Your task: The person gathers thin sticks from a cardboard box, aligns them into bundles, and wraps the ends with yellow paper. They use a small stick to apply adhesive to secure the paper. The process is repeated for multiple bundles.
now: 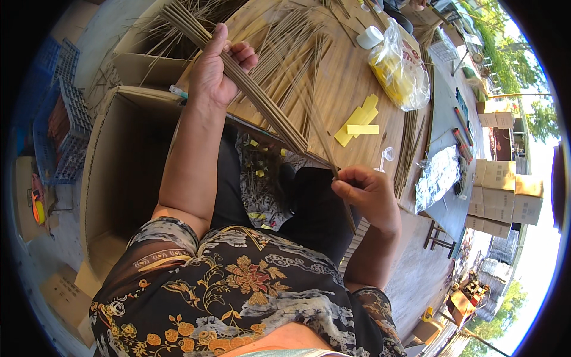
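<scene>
My left hand point(221, 68) is closed round a thick bundle of thin brown sticks point(267, 110), which look like incense sticks. The bundle slants from the upper left down to the table's near edge, its ends lined up there. Lower right, my right hand point(367, 195) pinches a thin brown stick point(324, 135) between thumb and fingertips; whether it is one stick or a few together I cannot tell. Many loose sticks point(285, 53) lie spread over the wooden table point(333, 71) beyond the bundle. Yellow paper strips point(358, 122) rest on the table beyond my right hand.
A see-through bag with yellow contents point(399, 74) and a white-lidded container point(370, 38) stand at the table's far right. An open cardboard box point(128, 160) is by my left arm, with blue crates point(74, 128) further left. Stacked cartons point(496, 184) are at the right.
</scene>
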The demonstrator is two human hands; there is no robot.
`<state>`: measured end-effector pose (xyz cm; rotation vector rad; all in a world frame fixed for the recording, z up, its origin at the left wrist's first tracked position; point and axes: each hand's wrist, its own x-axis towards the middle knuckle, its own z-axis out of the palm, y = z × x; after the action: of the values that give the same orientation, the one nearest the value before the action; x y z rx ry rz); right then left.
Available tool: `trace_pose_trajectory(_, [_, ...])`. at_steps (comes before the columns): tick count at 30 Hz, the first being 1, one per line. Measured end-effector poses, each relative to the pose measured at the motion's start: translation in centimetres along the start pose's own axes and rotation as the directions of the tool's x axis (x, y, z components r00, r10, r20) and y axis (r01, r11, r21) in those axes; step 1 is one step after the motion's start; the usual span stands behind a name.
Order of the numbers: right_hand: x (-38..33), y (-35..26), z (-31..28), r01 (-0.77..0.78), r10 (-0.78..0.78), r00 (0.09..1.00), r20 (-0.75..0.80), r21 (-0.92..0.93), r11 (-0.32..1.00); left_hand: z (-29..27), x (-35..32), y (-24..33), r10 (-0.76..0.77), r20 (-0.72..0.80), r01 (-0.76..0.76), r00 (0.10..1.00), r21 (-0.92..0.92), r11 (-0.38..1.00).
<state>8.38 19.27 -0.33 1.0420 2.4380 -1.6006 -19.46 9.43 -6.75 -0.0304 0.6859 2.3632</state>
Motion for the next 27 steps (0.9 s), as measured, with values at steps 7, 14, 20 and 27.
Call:
trace_pose_trajectory(7, [9.5,2.8,0.4,0.066,-0.027,0.962,-0.271,0.134,0.989,0.6,-1.1,-1.1,-0.104,0.374,0.13,0.922,-0.046,0.99])
trace_pose_trajectory(14, [16.3,4.3,2.6,0.192,-0.261,0.868,-0.422,-0.199,0.961,1.4,-2.1,-1.8,-0.164,0.385,0.171,0.908,0.016,0.985])
trace_pose_trajectory(20, [10.0,-1.9,5.0,0.109,-0.243,0.95,0.196,0.522,0.846,1.6,-2.8,-2.9,-0.203,0.467,0.207,0.861,0.043,0.977])
trace_pose_trajectory(27, [8.4,-1.8,8.1,0.204,-0.208,0.972,0.106,0.041,0.978,1.7,-2.8,-3.5,-0.165,0.368,0.136,0.915,0.105,0.985])
